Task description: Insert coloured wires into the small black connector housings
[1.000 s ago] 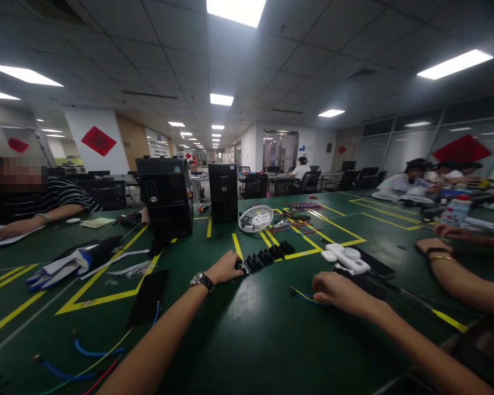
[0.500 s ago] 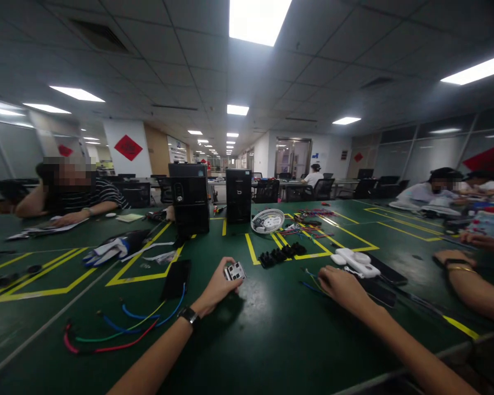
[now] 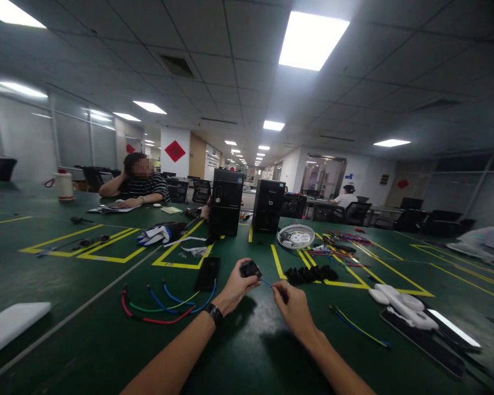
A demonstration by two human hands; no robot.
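Left hand (image 3: 235, 286) holds the block (image 3: 251, 269) pinched in its fingers above the worktop (image 3: 247, 351), presumably to steady it, while right hand (image 3: 294, 308) pinches the blue wire (image 3: 266, 282) close to the block, likely for control; entry unclear.

left grip (image 3: 235, 285): bare; dark wristwatch (image 3: 214, 314) with black strap at wrist | right grip (image 3: 293, 308): bare | both forearms (image 3: 177, 354): bare

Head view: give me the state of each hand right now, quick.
Left hand: closed, holding a small black part.
Right hand: closed, fingers pinching a thin blue wire.
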